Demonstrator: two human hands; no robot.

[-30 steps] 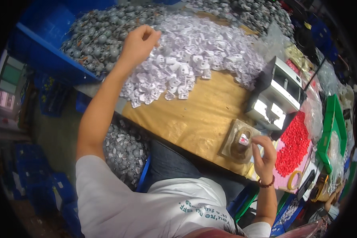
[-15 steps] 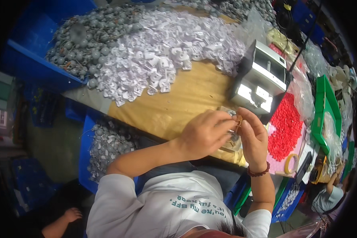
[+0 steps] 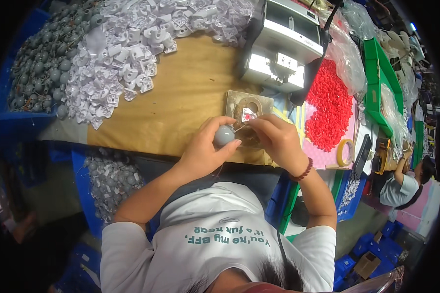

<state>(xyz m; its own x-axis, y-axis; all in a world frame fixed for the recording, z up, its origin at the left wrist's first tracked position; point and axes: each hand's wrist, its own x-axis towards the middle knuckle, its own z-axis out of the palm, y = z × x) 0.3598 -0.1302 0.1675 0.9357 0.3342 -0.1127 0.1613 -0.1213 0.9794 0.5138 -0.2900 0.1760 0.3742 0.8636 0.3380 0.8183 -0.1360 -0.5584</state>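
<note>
Holding a smooth, glossy grey ball (image 3: 224, 136) in the left hand (image 3: 208, 146), with forefinger above, thumb below, both curved snugly around its round shell. Pinching, with thumb and fingertips of the right hand (image 3: 281, 141) pressed together, what looks like a thin, pale strand (image 3: 240, 128) leading from the ball. Just beyond these fingertips, a small white moulded plastic piece (image 3: 248, 113) with a red spot, seated in the rounded hollow of a worn, squarish block (image 3: 233, 99). Farther ahead of the right fingers, a boxy, hard-edged white machine (image 3: 288, 41). To their right, a grainy heap of shiny red plastic bits (image 3: 327, 107) on a pink sheet (image 3: 312, 155), with a ring-shaped roll of yellow tape (image 3: 340, 155) nearer and a straight-walled green plastic tray (image 3: 374, 73) farther off. Ahead and left of the left fingers, a jagged mound of white plastic parts (image 3: 127, 53) on creased brown sheeting (image 3: 181, 88); beyond, at far left, a pile of dull grey balls (image 3: 44, 63) with wiry strands.
</note>
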